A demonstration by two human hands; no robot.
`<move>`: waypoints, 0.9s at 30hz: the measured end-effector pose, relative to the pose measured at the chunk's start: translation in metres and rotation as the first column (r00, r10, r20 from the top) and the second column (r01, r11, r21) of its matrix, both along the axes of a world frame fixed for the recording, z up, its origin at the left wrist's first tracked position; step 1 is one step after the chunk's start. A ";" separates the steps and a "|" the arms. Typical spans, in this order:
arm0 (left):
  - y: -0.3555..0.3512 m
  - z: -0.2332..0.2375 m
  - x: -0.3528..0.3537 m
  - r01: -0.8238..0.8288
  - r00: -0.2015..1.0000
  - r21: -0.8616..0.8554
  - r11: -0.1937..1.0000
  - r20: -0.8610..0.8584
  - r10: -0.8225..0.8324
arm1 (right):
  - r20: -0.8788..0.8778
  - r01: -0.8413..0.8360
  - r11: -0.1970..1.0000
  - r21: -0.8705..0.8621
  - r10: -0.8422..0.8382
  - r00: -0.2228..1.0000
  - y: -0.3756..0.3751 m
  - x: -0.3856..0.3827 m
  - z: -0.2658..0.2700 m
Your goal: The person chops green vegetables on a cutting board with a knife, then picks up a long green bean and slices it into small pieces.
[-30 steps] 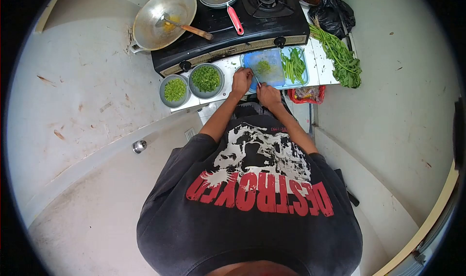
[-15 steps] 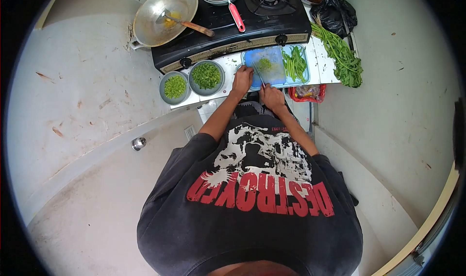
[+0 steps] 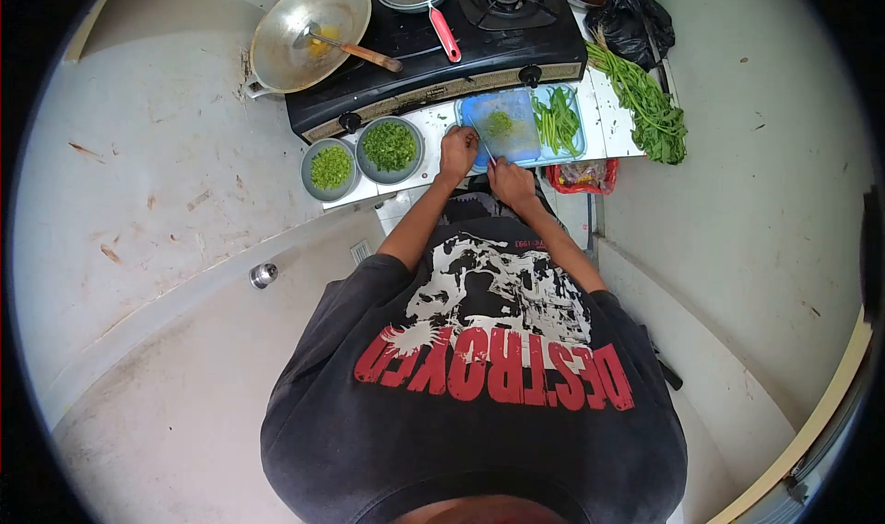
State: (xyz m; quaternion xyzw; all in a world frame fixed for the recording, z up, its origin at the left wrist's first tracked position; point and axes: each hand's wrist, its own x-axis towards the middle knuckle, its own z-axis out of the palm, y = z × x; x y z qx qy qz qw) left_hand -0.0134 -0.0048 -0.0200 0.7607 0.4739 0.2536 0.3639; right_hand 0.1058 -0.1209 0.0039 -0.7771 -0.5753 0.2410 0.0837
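My right hand (image 3: 513, 183) is closed round the handle of a knife (image 3: 483, 142), whose blade points up and left over the blue cutting board (image 3: 524, 135). At the board's left edge my left hand (image 3: 458, 149) has its fingers pressed together beside the blade; what they hold is too small to make out. A small heap of chopped greens (image 3: 500, 124) lies on the board. Cut green stalks and leaves (image 3: 556, 122) rest on the right part of the blue tray (image 3: 580, 146). Two grey bowls of chopped greens (image 3: 390, 146) (image 3: 330, 169) stand to the left.
Behind the board is a black stove (image 3: 433, 74) with a wok (image 3: 277, 49), a spatula (image 3: 371, 58) and a red-handled pan (image 3: 444, 34). Leafy greens (image 3: 645, 109) and a black bag (image 3: 631, 24) lie at the right. A red basket (image 3: 583, 176) sits below the counter edge.
The knife and my right hand have shifted slightly left, closer to my left hand. The whole view has moved a little.
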 end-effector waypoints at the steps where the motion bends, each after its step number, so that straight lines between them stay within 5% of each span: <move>1: 0.000 -0.001 0.000 -0.006 1.000 -0.010 1.000 0.015 0.006 | -0.004 0.000 1.000 0.004 0.000 1.000 0.003 0.000 -0.003; 27: -0.001 0.004 -0.002 0.000 0.999 -0.047 0.999 0.050 0.003 | -0.029 0.007 1.000 -0.024 -0.008 1.000 -0.006 0.001 0.002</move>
